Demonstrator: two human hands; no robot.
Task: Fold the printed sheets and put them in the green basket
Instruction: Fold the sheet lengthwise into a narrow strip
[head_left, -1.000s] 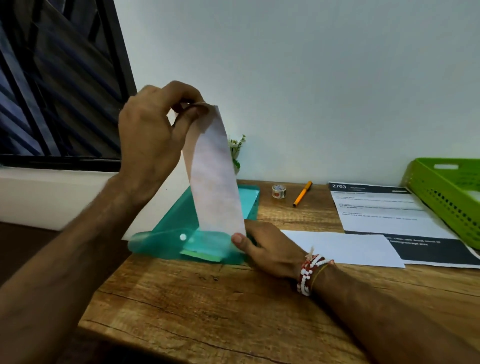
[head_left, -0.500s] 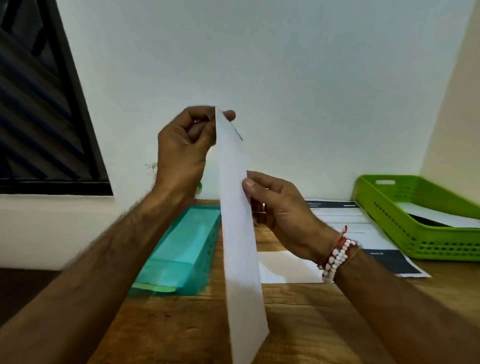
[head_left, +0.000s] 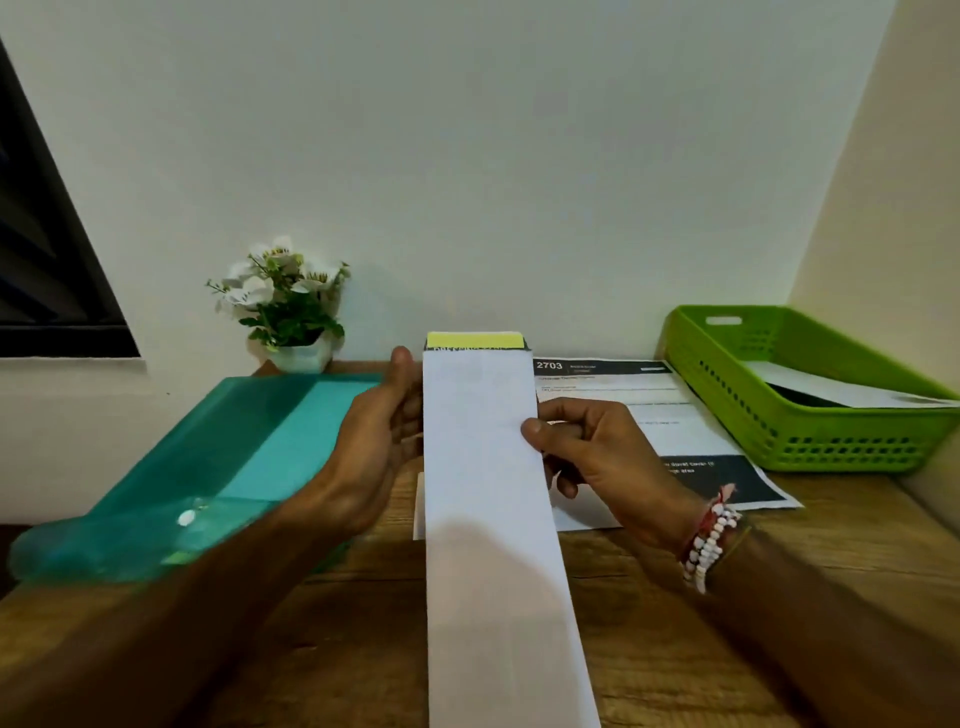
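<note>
Folded sheet (head_left: 488, 493), one long white strip, is held over the table's (head_left: 779, 545) middle, left hand (head_left: 374, 436) gripping its left edge, right hand (head_left: 597, 452) pinching its right edge, one printed sheet (head_left: 649, 405) flat behind, one loose sheet (head_left: 831, 389) inside the single green basket (head_left: 831, 441) at the far right corner.

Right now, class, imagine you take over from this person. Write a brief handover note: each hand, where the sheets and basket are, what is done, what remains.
Left hand holds the folded sheet by its left edge. Right hand pinches its right edge, and the sheet is raised above the table.
Green basket, far right, holds one basket sheet.
Flat printed sheet lies unfolded beside the basket.
Done: one sheet is in the basket and one is folded into a strip.
Left: put the strip in the basket, then fold the flat sheet and add it.
</note>
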